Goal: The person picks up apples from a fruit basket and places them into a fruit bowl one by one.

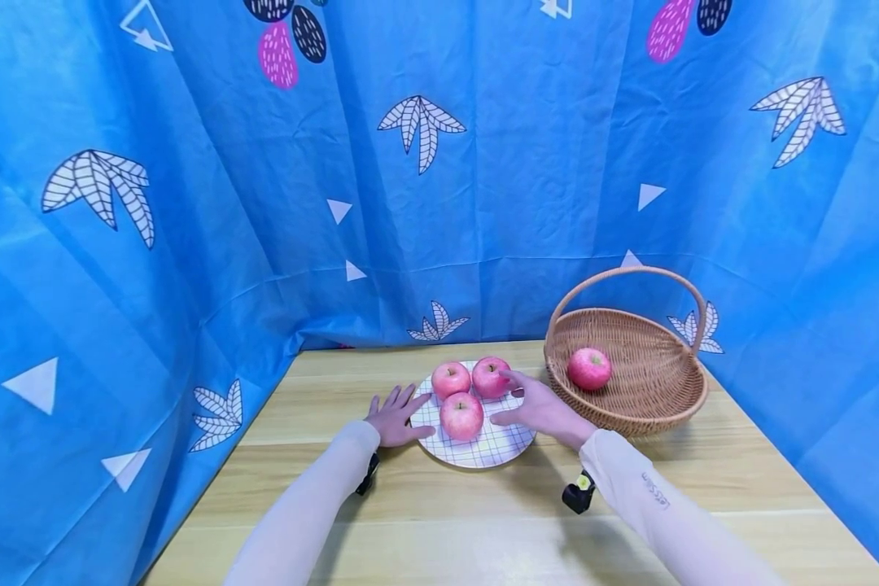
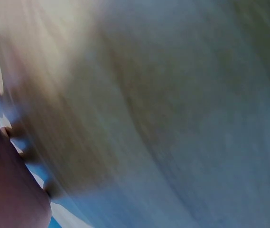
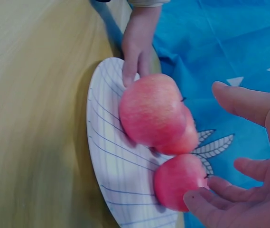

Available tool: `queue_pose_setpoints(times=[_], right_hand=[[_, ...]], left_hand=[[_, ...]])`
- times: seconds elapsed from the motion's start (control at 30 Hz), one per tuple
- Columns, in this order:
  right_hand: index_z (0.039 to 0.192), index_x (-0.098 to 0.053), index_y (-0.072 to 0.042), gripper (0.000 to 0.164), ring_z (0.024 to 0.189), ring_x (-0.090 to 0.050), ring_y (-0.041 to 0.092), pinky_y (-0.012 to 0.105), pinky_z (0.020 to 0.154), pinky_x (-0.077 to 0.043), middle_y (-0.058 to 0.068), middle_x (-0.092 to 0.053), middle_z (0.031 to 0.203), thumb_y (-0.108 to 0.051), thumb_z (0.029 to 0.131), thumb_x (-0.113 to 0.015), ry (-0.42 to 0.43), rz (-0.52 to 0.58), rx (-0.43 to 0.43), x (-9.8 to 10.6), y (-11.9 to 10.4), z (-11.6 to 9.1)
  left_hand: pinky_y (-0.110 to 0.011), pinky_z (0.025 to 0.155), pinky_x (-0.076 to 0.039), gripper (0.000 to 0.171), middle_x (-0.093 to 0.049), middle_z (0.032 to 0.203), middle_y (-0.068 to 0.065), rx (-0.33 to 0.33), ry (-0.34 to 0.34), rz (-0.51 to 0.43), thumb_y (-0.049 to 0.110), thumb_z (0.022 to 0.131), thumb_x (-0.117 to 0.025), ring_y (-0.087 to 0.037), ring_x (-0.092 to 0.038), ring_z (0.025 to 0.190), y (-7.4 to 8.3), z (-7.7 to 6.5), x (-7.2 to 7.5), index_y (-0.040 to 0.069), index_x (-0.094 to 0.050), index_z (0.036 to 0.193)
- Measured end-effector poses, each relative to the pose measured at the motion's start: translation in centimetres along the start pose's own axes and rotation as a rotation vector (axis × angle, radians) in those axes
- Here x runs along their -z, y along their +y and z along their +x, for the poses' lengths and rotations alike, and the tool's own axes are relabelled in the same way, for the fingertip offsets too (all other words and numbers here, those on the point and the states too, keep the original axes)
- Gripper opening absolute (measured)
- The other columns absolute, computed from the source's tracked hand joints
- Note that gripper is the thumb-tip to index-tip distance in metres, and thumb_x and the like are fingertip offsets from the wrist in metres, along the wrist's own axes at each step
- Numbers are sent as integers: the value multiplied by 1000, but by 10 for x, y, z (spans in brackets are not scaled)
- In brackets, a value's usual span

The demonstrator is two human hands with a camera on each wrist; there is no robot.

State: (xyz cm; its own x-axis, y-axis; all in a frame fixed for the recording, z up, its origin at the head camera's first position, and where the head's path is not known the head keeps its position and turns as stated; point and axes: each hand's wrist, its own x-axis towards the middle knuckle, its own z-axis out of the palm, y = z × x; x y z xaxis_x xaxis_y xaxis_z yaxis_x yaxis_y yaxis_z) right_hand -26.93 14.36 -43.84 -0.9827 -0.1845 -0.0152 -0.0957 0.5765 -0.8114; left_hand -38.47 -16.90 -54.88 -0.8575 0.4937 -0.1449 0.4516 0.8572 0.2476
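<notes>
Three red apples sit together on a white plate with blue grid lines (image 1: 509, 448): a front apple (image 1: 462, 417), a back left apple (image 1: 450, 379) and a back right apple (image 1: 488, 374). At the plate's left edge lies my left hand (image 1: 395, 422), fingers spread, thumb over the rim. My right hand (image 1: 545, 411) reaches over the plate's right side with thumb and fingers parted. In the right wrist view its fingertips (image 3: 197, 202) overlap the back right apple (image 3: 180, 181), while the thumb stands well apart. The left wrist view shows mostly blurred tabletop.
A brown wicker basket (image 1: 652, 366) with a tall arched handle stands at the table's back right, holding one apple (image 1: 589, 369). A patterned blue curtain (image 1: 425, 212) surrounds the wooden table (image 1: 439, 529) at the back and sides.
</notes>
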Motion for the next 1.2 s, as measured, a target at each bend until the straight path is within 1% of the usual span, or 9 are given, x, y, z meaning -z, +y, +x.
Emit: queue_pose_setpoints(times=[0.1,0.23,0.43,0.6,0.73,0.9,0.97,1.1,1.2], right_hand=[[157,-35,-10,97,138,-47,40,56,116,-35,23,-50,148,-32,78,-87,3,1,-6,7,-2,-4],[156,-38,-14,94,138,-47,38,55,115,-36,20,-52,147,-33,78,-87,4,-5,13,16,-4,-8],[153,-42,-15,89,134,-51,37,52,112,-41,17,-56,141,-35,79,-87,22,-86,54,32,-10,-14],[153,-41,-14,88,133,-52,38,53,109,-44,19,-55,141,-33,80,-86,33,-124,79,46,-13,-22],[154,-39,-11,86,135,-48,41,56,111,-41,22,-51,144,-27,82,-84,30,-93,91,58,-14,-30],[155,-37,-11,91,137,-45,41,59,113,-37,22,-51,145,-36,81,-84,41,-115,107,72,-9,-34],[155,-38,-11,91,136,-46,41,59,112,-38,21,-51,145,-40,81,-83,50,-136,115,77,-8,-36],[153,-39,-9,88,135,-47,42,58,111,-40,23,-49,147,-40,83,-82,64,-150,116,85,-6,-40],[154,-39,-11,86,134,-50,43,58,109,-42,23,-50,147,-39,84,-81,69,-134,87,93,-3,-43]], left_hand=[[-70,118,2,93,-4,172,-5,-6,5,-1,87,84,-39,-38,-1,156,-1,0,0,40,-18,161],[-70,119,1,92,-3,172,-5,-3,8,9,87,85,-39,-39,-1,156,-2,0,-1,40,-17,161],[-70,119,2,91,-2,172,-5,0,4,12,86,86,-38,-39,-1,156,-2,0,0,41,-15,161],[-70,119,2,92,-3,171,-6,-8,11,7,87,85,-38,-39,-1,156,-1,1,0,40,-17,161],[-69,119,2,93,-3,172,-5,-5,19,18,88,84,-36,-38,-1,156,-3,4,-3,41,-16,161],[-69,119,1,93,-3,172,-4,-3,22,21,89,83,-36,-37,0,157,-5,5,-4,42,-17,161],[-69,119,2,93,-2,172,-4,0,14,17,88,84,-37,-36,0,157,-4,5,-3,42,-16,161],[-69,119,2,92,-2,172,-4,6,4,21,88,84,-38,-36,0,157,-4,4,-3,42,-16,161],[-69,119,1,92,-2,172,-4,9,1,26,88,84,-37,-36,1,157,-3,4,-3,43,-16,161]])
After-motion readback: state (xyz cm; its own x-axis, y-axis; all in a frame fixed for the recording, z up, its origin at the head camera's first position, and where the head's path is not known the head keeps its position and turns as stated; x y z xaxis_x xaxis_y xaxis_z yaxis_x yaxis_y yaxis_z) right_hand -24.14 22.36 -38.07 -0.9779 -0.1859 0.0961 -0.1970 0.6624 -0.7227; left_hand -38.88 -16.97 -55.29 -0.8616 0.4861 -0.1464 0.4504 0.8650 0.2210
